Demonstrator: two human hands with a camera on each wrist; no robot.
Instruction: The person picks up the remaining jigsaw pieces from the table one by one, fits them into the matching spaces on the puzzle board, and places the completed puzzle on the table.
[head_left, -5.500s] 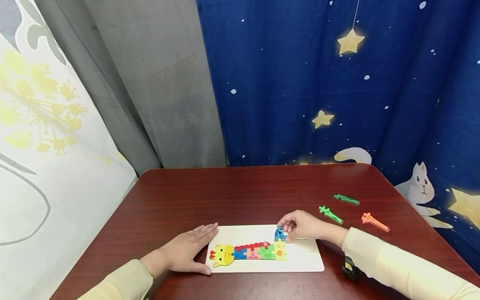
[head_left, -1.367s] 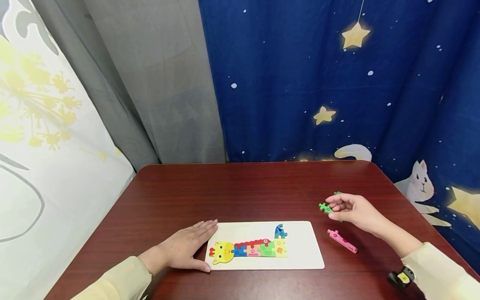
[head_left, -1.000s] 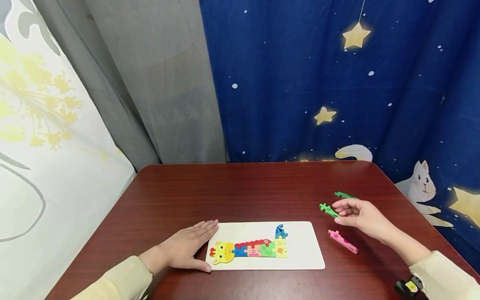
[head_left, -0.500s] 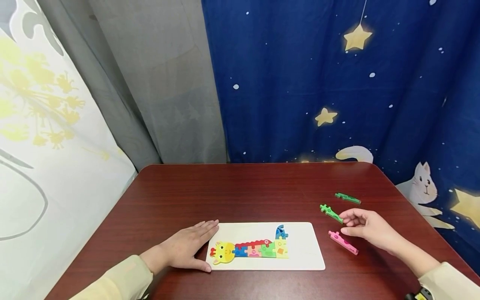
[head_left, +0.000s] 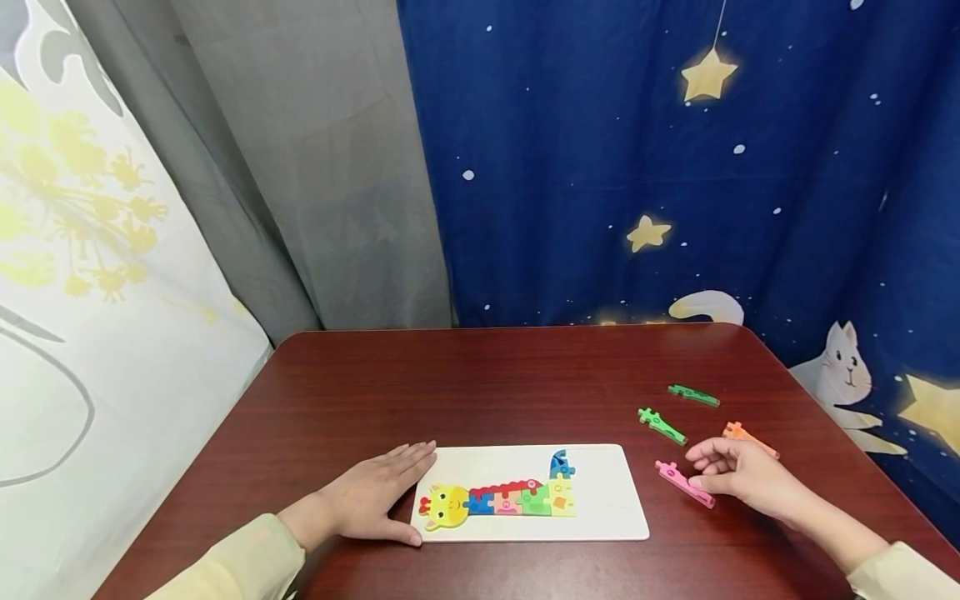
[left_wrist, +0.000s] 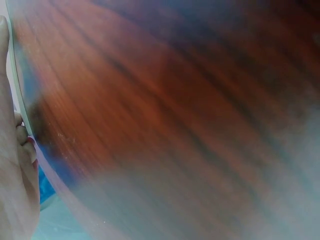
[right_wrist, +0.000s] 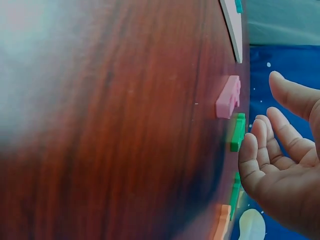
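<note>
My left hand (head_left: 378, 493) lies flat at the left end of a white puzzle board (head_left: 611, 492), thumb and fingers along its edge. On the board is a giraffe jigsaw: a yellow head (head_left: 447, 507), a row of coloured neck and body pieces (head_left: 534, 500), and a blue piece (head_left: 561, 464) standing up from the yellow end. My right hand (head_left: 750, 479) hovers, fingers loosely bent and holding nothing, with its thumb overlapping a pink leg-shaped piece (head_left: 677, 478). The right wrist view shows the hand's fingers apart from that pink piece (right_wrist: 228, 98).
Right of the board lie a light green piece (head_left: 662, 425), a darker green piece (head_left: 693, 395) farther back, and an orange piece (head_left: 738, 432) partly behind the right hand. The dark red wooden table (head_left: 480, 383) ends at a blue starry curtain (head_left: 555, 167).
My right hand let go of the blue piece on the board, went right to the green pieces, then came back toward me to the pink one, uncovering the orange piece. My left hand stayed put.
</note>
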